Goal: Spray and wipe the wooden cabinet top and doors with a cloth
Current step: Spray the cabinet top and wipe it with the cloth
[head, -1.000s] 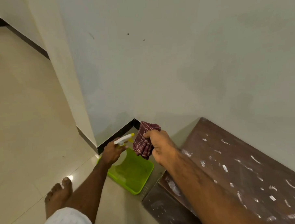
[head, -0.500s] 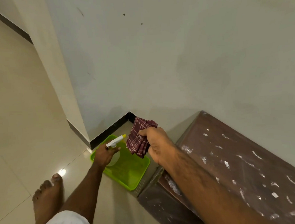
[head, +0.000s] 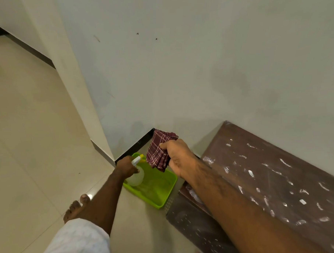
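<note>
Right of both hands lies the cabinet top (head: pixel 270 179); the right hand (head: pixel 180 158) grips the cloth (head: pixel 158 151) nearer it, the left hand (head: pixel 126 166) the spray bottle (head: pixel 136 176).

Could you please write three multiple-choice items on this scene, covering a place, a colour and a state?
1. Where is the spray bottle?
A. on the cabinet top
B. at the green tray, in the left hand
C. on the bare floor by the foot

2. What colour is the cloth?
A. maroon with pale checks
B. plain white
C. blue

3. What state is the cabinet top in?
A. wiped clean
B. covered by the cloth
C. flecked with white marks

Answers: B, the left hand grips it over the tray; A, as it shows bunched in the right hand; C, white flecks are scattered across the dark wood.
</note>
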